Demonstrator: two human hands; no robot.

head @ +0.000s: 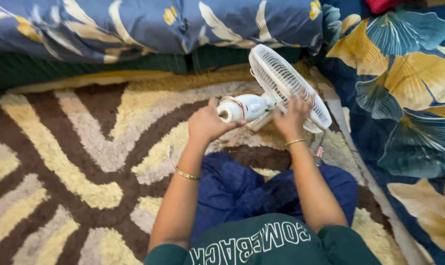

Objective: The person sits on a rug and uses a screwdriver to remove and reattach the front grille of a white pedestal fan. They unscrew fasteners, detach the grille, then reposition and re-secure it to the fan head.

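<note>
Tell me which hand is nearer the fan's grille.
Right. The right hand rests against the white grille; the left hand grips the motor housing behind it, apart from the grille.

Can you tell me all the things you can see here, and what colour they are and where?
fan: one, white, lying on the rug, held by both hands
rug: one, brown, yellow and cream shaggy, on the floor
blanket: one, blue with yellow and teal flowers, at right
pillow: one, blue flowery, along the top
bangles: two, gold, one on each wrist
left hand: one, gripping the fan's motor end
right hand: one, on the fan's grille
</note>
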